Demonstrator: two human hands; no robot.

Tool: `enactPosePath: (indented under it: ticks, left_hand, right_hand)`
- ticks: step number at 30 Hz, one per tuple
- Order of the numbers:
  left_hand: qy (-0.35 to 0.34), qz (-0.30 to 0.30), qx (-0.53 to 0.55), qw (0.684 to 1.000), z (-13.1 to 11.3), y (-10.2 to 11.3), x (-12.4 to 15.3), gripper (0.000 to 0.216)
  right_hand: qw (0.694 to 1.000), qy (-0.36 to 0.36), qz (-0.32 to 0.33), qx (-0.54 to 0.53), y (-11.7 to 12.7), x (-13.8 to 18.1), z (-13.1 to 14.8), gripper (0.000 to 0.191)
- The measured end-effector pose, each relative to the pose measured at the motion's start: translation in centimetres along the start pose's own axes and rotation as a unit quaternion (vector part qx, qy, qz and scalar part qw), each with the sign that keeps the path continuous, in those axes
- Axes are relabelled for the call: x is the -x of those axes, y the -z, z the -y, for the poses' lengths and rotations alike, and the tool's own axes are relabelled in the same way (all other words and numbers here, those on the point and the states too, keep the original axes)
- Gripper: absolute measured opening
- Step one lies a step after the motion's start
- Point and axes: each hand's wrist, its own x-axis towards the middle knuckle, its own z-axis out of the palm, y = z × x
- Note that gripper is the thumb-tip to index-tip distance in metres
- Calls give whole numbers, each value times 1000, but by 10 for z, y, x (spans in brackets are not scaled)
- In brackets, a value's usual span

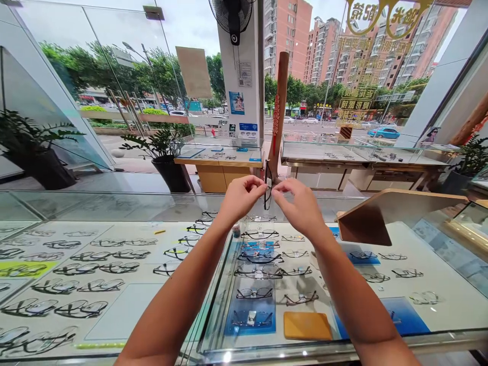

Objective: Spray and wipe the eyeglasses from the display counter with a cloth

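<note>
A pair of dark-rimmed eyeglasses [266, 202] is held up on edge over the glass counter, with a small white tag or label on it. My left hand [244, 197] is closed, its thumb and fingertips pinching the eyeglasses from the left. On the other side my right hand [300, 204] is also closed, with bent fingers at the right edge of the frame. Exactly where its fingertips grip is too small to make out. Below my hands, rows of eyeglasses [260, 272] lie inside the display case.
More eyeglasses [63, 285] fill the case at left. A tan glasses case [307, 326] lies near the front edge. To the right, a slanted wooden stand [364, 229] rises from the counter. Further showcases [324, 152], a potted plant [168, 173] and a wooden post [280, 101] stand beyond.
</note>
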Motion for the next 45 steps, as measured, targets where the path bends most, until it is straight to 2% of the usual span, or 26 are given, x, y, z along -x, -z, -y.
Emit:
enactPosePath:
  ticks: [3,7,11,16,25,37,40,45]
  left_hand:
    - [-25,64,-154,986,5,3,-2,23]
    - [-56,158,-335,927,20,-14,-3,20]
    - [-80,240,-415,874,42,-42,-3,22]
    - [-46,287,-475,831,67,-62,-1,27]
    - [-7,322,-500,804,91,-73,1,30]
    - [26,322,-508,798,92,-67,1,23]
    - [23,319,-508,800,94,-63,0,23]
    - [-19,312,-502,807,95,-59,0,33]
  right_hand:
    - [998,-54,25,2,18,-1,-1,34]
    - [998,-66,2,-18,30,-1,0,40]
    - [999,-52,-12,-12,27,0,3,50]
    - [998,-60,3,-16,24,2,7,54]
    - [998,-59,7,-13,24,2,9,54]
    - [997,-72,27,-10,25,2,15,54]
    - [997,-73,27,-13,25,2,15,54]
    - [997,-71,26,-20,25,3,15,55]
